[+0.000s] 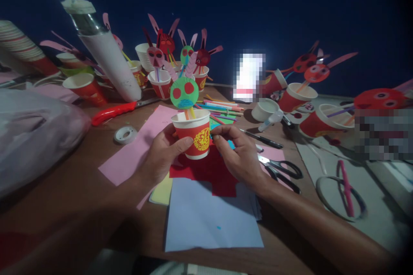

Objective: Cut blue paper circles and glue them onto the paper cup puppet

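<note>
My left hand (164,151) is wrapped round a red and white paper cup (191,142) with a yellow emblem, thumb across its front. A green paper face (184,93) with red eyes, a blue mouth and pink ears stands on straws in the cup. Beside the cup's right side, my right hand (237,148) has its thumb and forefinger pinched together; what they hold, if anything, is too small to make out. Under the cup lies red paper (222,174), partly over pale blue sheets (209,219).
Scissors (280,169), a black pen (263,138) and a white cup (265,110) are at the right. A red cutter (112,113), tape roll (125,135) and plastic bag (38,137) are left. Several cups with paper faces stand behind, near a lit screen (248,76).
</note>
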